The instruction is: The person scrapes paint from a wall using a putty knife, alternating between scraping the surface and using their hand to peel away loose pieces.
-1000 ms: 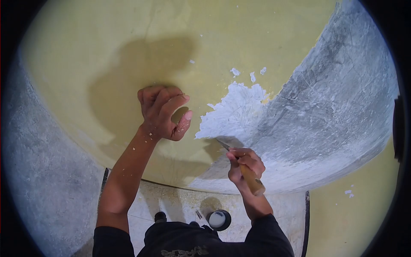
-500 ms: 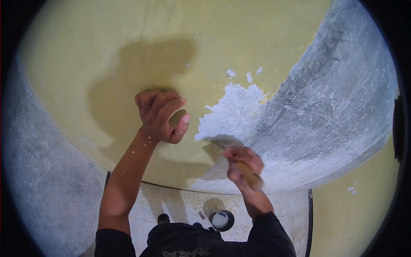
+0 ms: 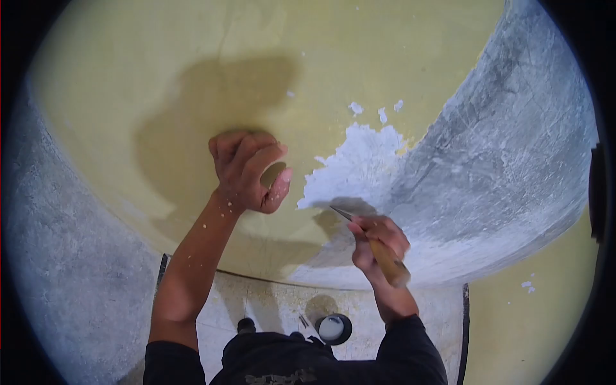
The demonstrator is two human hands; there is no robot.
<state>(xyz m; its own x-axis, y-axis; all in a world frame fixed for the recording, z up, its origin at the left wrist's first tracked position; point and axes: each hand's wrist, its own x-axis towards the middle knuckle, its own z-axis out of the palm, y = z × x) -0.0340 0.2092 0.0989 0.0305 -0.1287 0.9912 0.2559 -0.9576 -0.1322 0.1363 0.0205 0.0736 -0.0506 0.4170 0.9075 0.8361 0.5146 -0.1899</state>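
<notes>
A yellow coating (image 3: 359, 51) covers much of the curved wall, with a jagged white patch (image 3: 359, 163) beside bare grey plaster (image 3: 494, 147). My right hand (image 3: 378, 244) is wrapped round the wooden handle of a scraper (image 3: 390, 264). The scraper's thin metal blade points up and left, near the lower edge of the white patch. Left of the patch, my left hand (image 3: 251, 172) rests against the yellow surface with curled fingers and the thumb apart from them; nothing shows between them. Pale flecks dot the left wrist and forearm.
Below the wall, a dark round container (image 3: 347, 329) with whitish contents stands on the speckled floor (image 3: 372, 321). Thin tools (image 3: 304, 320) lie beside it. A grey surface (image 3: 77, 244) curves along the left, and another yellow surface (image 3: 526, 321) lies at the lower right.
My right hand and the scraper have shifted slightly right and down, and the blade now shows clearly. My left hand appears slightly further right, as does the white patch.
</notes>
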